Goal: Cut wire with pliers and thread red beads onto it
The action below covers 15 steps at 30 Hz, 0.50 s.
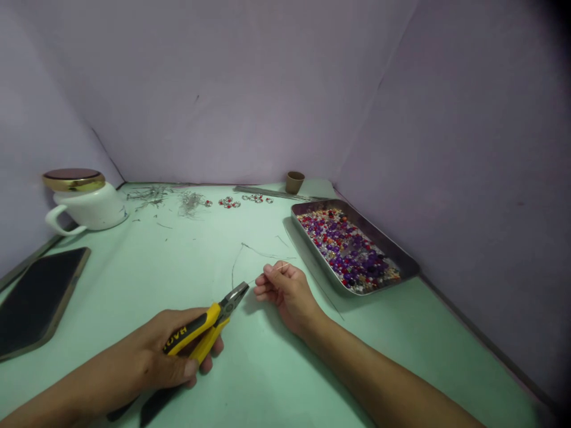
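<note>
My left hand is closed round the yellow and black handles of a pair of pliers. The jaws point up and to the right, close to the fingers of my right hand. Those fingers pinch a thin wire, which runs towards the plier jaws; whether the jaws grip it I cannot tell. Beyond both hands, another bent stretch of fine wire lies on the table, and I cannot tell if it joins the held one.
A metal tray of mixed beads stands at the right. Behind are red-beaded wire pieces, wire scraps, a bundle of straight wires and a small brown cup. A lidded white mug and a phone are left.
</note>
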Each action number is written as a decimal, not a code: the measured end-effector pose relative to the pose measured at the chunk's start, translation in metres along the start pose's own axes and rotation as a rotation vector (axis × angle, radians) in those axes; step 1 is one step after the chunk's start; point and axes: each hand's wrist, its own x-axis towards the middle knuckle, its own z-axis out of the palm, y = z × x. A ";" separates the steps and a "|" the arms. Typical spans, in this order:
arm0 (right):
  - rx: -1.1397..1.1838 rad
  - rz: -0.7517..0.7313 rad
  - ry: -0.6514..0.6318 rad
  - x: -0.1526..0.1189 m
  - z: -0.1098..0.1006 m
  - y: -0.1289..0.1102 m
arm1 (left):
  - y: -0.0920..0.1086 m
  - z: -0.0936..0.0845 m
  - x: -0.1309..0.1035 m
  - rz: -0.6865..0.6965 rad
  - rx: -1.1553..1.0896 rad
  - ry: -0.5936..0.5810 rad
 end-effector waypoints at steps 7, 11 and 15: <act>-0.022 0.008 -0.015 0.000 0.000 0.000 | -0.004 -0.002 0.000 0.014 -0.059 -0.059; -0.026 -0.001 -0.027 0.000 0.000 0.001 | -0.007 0.002 -0.004 -0.087 0.040 0.025; -0.026 -0.025 -0.048 -0.001 0.001 0.002 | -0.007 0.005 -0.005 -0.147 0.075 0.101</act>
